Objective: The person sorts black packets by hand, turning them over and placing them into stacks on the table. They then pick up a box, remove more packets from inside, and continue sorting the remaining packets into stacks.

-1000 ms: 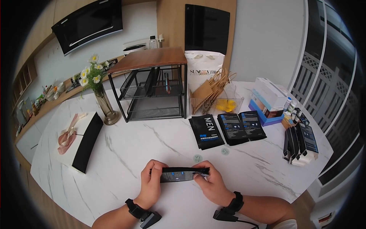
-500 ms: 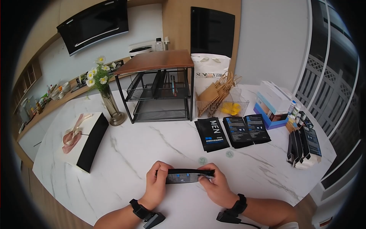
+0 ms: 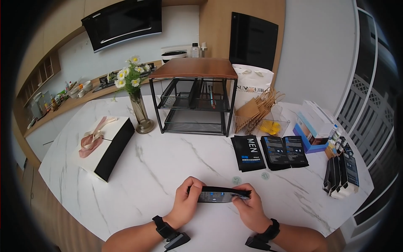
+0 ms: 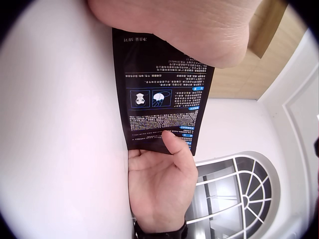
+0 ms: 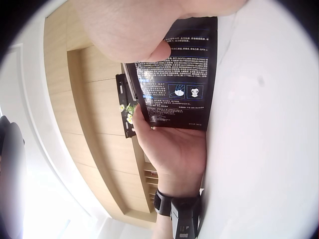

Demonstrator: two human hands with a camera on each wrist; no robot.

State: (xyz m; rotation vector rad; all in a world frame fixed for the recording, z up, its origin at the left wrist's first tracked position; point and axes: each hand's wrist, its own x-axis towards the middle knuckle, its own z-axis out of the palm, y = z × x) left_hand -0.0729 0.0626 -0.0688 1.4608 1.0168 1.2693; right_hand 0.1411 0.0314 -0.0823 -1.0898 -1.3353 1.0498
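Both hands hold a black face-mask sachet [image 3: 218,196] low over the near part of the marbled table. My left hand [image 3: 187,203] grips its left end, thumb on the near face. At the right end, my right hand [image 3: 252,208] pinches it with the thumb in front. Small print and two face pictures cover the sachet's near face [image 4: 164,117] in the left wrist view. Beyond the hands lie a stack of sachets marked MEN [image 3: 247,156] and two stacks with print up, the left one [image 3: 275,154] and the right one [image 3: 295,153].
A wood-topped black rack [image 3: 193,69] stands at the back, beside a glass vase [image 3: 143,124] of daisies. To the left lies a white box [image 3: 95,164] with pink ribbon. Paper bags [image 3: 254,113] fill a clear basket; boxes [image 3: 315,119] and black cartons [image 3: 342,170] stand right.
The head view has turned left, so the whole scene sits further right in it. Both hands keep their hold on the sachet, with little other movement.
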